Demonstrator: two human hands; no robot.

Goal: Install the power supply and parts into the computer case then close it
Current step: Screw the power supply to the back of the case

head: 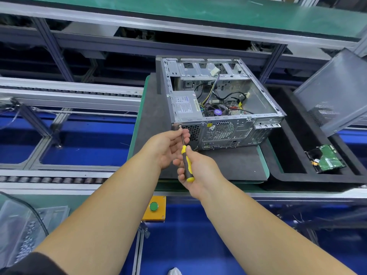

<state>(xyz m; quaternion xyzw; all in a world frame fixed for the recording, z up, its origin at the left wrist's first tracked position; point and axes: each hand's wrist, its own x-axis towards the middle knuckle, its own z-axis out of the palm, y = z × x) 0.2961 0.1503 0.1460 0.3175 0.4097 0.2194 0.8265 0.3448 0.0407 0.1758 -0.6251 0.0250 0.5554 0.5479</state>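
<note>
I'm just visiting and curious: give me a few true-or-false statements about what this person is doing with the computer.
1. The right hand grips a yellow-and-black screwdriver. True.
2. The computer case is closed. False: its top side is open, showing cables and a fan.
3. The left hand steadies the shaft near the tip. True.
4. The power supply lies outside the case. False: it sits in the case's near left corner.
5. The green circuit board lies in a black tray on the right. True.

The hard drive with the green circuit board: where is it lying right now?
In the head view, the hard drive lies at the right, in the black foam tray beside the computer case, below the leaning side panel.
</note>
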